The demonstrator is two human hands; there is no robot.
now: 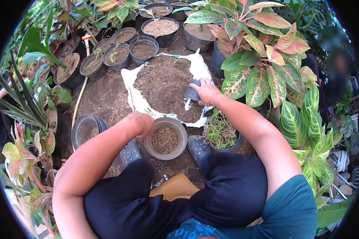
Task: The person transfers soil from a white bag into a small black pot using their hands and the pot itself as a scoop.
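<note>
Ahead of me lies an open white sack [128,81] with its edges rolled down, full of dark brown soil [161,81]. My right hand [207,93] is at the sack's right side, closed on a small dark grey plastic cup [192,92] tilted over the soil. A whitish piece [187,105] shows just below the cup. Between my feet stands a round black plastic pot [181,147], partly filled with brown potting mix [164,140]. My left hand [141,123] is closed where the sack's near edge meets the pot's rim; its fingertips and what they grip are hidden.
Stacked empty black pots [83,129] stand at left. A pot of thin green plants [220,129] sits right of my shoe [197,148]. Several soil-filled pots [160,28] line the back. Large pink-green leaves [263,51] crowd the right; a pole [80,97] lies left.
</note>
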